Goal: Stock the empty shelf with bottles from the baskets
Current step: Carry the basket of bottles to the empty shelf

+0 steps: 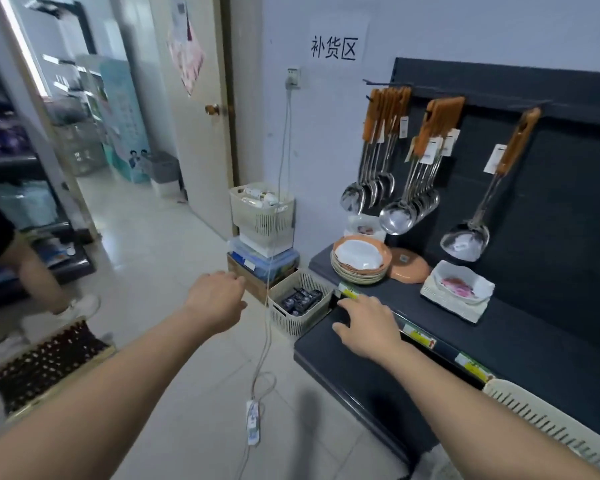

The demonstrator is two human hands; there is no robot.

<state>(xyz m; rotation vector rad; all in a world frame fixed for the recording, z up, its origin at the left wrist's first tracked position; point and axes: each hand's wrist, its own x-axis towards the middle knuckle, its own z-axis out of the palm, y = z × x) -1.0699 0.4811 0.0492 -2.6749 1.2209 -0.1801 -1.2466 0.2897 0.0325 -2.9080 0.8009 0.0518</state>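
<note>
A cream slatted basket [293, 318] on the floor holds several small dark bottles [300, 299]. It stands against the left end of a dark low shelf [343, 372]. My left hand [219, 299] hovers just left of that basket, fingers loosely curled and holding nothing. My right hand [369, 323] reaches over the low shelf's left end, thumb and fingers curved toward the dark gap under the upper board. Whether it holds a dark bottle I cannot tell. A second cream basket [262, 216] with white bottles sits higher up on stacked boxes.
Plates [359, 261] and dishes sit on the upper board [534, 344], with ladles [395, 209] hanging above. A power strip [252, 422] and its cord lie on the floor. A person's legs [32, 271] stand at left beside a wicker basket [45, 365]. Another cream basket [551, 420] is at lower right.
</note>
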